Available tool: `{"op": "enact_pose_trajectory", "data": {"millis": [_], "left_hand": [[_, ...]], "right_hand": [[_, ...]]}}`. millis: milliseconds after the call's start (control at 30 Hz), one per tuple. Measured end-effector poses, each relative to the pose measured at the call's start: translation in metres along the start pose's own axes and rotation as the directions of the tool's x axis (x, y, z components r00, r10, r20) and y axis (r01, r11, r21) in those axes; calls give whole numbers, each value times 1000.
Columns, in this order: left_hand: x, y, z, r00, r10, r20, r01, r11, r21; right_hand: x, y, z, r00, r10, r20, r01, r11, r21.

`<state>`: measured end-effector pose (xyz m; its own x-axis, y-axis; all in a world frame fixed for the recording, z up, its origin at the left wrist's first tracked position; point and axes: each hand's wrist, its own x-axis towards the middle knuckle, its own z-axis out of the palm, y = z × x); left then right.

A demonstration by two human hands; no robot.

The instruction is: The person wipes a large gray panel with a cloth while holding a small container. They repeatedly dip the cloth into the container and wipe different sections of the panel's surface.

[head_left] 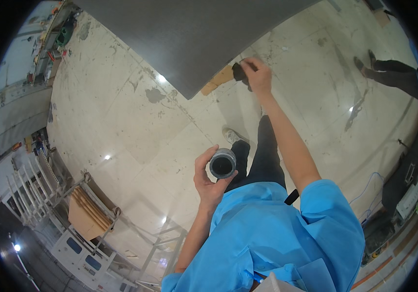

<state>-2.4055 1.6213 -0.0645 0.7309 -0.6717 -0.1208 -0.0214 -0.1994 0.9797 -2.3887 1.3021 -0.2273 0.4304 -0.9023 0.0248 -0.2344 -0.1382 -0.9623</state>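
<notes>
My left hand [208, 181] is wrapped round a dark grey open-topped cylinder [222, 165], held in front of my body with its round mouth facing up; the inside looks black and its contents cannot be made out. With my right arm stretched forward, my right hand [259, 77] pinches a small dark, limp-looking piece [238, 72] between thumb and fingers. It hangs beside the edge of a large flat grey panel [184, 44], close to the panel's near corner. A brown cardboard-like piece [217, 82] shows partly from beneath that edge.
At the lower left stands a metal rack with brown boards [90, 214], beside white frames [28, 190]. A cluttered bench [21, 114] lines the far left. Another person's legs [394, 73] are at the right. Dark equipment and long strips [408, 219] lie at the lower right.
</notes>
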Motion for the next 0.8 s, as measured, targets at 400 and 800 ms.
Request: {"op": "enact_pose_trajectory", "data": {"millis": [400,800], "left_hand": [[18,9,41,999,24,-21,-24,1000,-2],[23,16,59,1000,0,2,0,1000,10]], "right_hand": [[-8,-4,10,991,-111,75,109,994,20],[25,4,-16,994,-56,89,56,998,4]]}}
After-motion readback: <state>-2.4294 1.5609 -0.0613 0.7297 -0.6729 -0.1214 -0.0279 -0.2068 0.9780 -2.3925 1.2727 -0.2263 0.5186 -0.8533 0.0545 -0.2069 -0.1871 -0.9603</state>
